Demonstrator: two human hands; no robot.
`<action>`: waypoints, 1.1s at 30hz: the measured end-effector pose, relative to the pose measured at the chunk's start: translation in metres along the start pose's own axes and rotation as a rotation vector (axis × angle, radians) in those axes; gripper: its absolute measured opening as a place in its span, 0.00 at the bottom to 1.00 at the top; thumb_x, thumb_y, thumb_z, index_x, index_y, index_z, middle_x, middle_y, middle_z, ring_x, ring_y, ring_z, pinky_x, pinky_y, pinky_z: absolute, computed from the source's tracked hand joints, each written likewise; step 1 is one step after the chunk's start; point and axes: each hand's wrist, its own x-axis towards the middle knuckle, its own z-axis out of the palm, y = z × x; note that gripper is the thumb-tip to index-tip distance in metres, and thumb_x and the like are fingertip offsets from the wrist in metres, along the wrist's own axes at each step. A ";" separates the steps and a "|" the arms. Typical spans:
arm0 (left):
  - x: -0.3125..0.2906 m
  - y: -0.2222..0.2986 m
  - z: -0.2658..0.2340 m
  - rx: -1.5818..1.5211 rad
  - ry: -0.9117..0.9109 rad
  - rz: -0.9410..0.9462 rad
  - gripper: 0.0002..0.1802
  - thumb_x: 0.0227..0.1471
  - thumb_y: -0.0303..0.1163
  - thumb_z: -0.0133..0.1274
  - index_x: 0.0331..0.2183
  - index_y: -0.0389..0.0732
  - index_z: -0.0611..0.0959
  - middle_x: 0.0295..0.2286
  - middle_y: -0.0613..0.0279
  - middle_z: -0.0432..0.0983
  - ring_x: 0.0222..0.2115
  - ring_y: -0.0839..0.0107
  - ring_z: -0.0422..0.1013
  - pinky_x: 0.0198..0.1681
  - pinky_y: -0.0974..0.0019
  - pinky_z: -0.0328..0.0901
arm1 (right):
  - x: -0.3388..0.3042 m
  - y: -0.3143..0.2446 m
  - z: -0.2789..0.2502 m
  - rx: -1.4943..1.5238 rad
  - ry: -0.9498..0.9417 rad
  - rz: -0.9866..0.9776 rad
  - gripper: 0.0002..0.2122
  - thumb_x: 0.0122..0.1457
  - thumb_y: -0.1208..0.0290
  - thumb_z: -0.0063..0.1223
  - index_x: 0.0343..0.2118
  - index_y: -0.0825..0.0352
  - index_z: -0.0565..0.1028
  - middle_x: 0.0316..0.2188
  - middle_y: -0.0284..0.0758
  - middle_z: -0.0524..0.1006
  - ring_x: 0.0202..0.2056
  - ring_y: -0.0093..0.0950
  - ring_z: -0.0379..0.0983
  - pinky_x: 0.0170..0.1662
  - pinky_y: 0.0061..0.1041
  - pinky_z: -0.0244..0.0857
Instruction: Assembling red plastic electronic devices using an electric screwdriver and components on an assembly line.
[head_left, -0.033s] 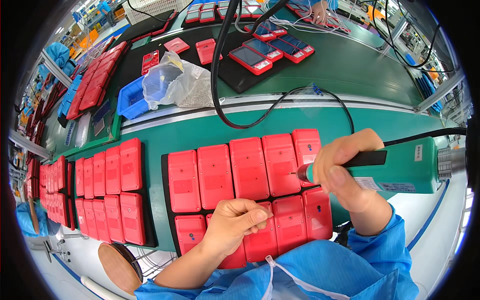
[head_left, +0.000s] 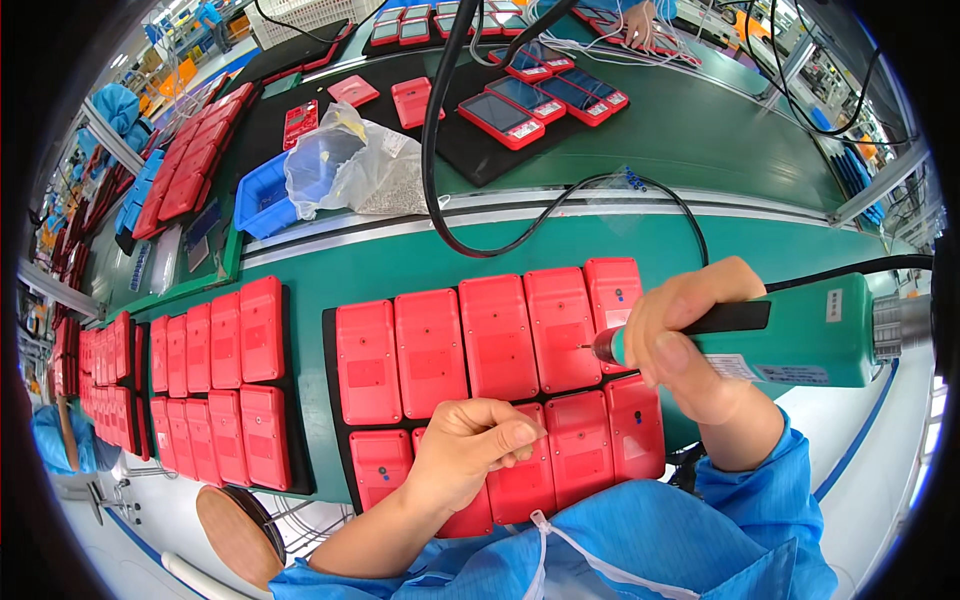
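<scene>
Right fingers (head_left: 652, 325) grip the green driver (head_left: 825, 340); its bit (head_left: 584, 346), left of them, may scratch a red casing (head_left: 562, 325) if dipped. Left fingers (head_left: 508, 435) are pinched together; contents unclear.

The green surface (head_left: 780, 235) spans the frame's centre. A pale floor (head_left: 865, 485) with a blue stripe (head_left: 860, 437) is visible at lower right. A round brown stool (head_left: 232, 535) stands at lower left. Metal posts (head_left: 112, 140) flank the surface. Bright light enters at upper left.
</scene>
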 end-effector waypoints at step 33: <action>0.005 0.000 -0.009 1.226 0.139 0.772 0.08 0.32 0.33 0.62 0.18 0.42 0.80 0.12 0.66 0.63 0.14 0.71 0.63 0.15 0.68 0.59 | -0.012 -0.037 0.034 0.476 -0.089 -0.191 0.12 0.45 0.83 0.51 0.32 0.66 0.63 0.14 0.33 0.68 0.13 0.24 0.65 0.17 0.26 0.63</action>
